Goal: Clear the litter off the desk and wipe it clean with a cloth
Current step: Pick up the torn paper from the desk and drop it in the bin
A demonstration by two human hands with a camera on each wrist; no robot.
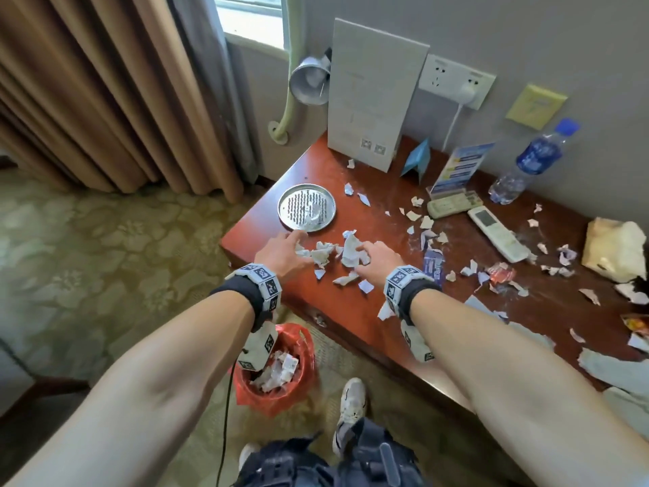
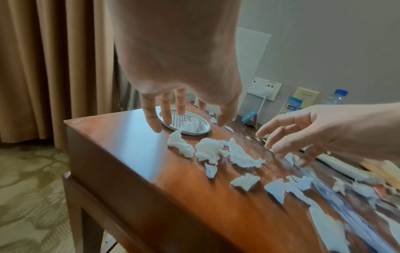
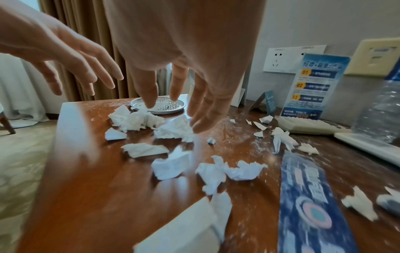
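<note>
Crumpled white tissue scraps [image 1: 330, 253] lie in a loose pile on the red-brown desk [image 1: 260, 219], near its left end. My left hand [image 1: 284, 247] reaches down at the pile's left side with fingers spread and straight, holding nothing. My right hand [image 1: 377, 256] comes in from the right, fingers also spread, tips at the tissue. The left wrist view shows the left fingers [image 2: 179, 106] just over the scraps [image 2: 207, 149] and the right hand [image 2: 303, 135] beside them. The right wrist view has the right fingers [image 3: 149, 92] above the pile [image 3: 138, 119]. A cream cloth bundle [image 1: 614, 247] lies at the far right.
A round metal tray [image 1: 306, 207] sits behind the pile. Two remotes [image 1: 451, 204] [image 1: 498, 233], a water bottle [image 1: 530, 163], a blue sign [image 1: 460, 166] and a blue wrapper [image 1: 433, 265] lie to the right among more scraps. A red bin bag [image 1: 302, 346] holding scraps stands on the floor.
</note>
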